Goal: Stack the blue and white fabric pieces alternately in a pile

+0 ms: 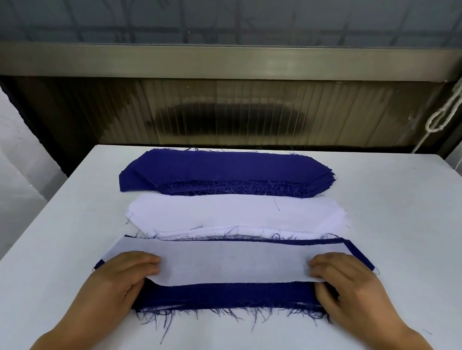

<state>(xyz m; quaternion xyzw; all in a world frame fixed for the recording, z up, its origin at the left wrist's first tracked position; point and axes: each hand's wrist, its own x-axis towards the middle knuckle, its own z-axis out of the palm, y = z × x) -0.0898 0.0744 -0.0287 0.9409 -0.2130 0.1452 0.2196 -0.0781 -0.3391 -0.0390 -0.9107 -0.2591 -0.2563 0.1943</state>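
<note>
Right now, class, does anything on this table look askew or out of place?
Yes. The white piece under both hands sits off-centre on the blue piece: a wide blue band shows along the near edge, only a thin strip at the far edge. The blue edges are badly frayed. The two supply stacks look tidy.

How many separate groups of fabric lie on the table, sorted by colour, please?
Blue only: 1, the blue stack at the far side.
White only: 1, the white stack in the middle.
Mixed blue and white: 1, the near pile, with a white piece on top, under the left hand and right hand.
Total: 3 groups on the table; pieces within each cannot be counted.
</note>
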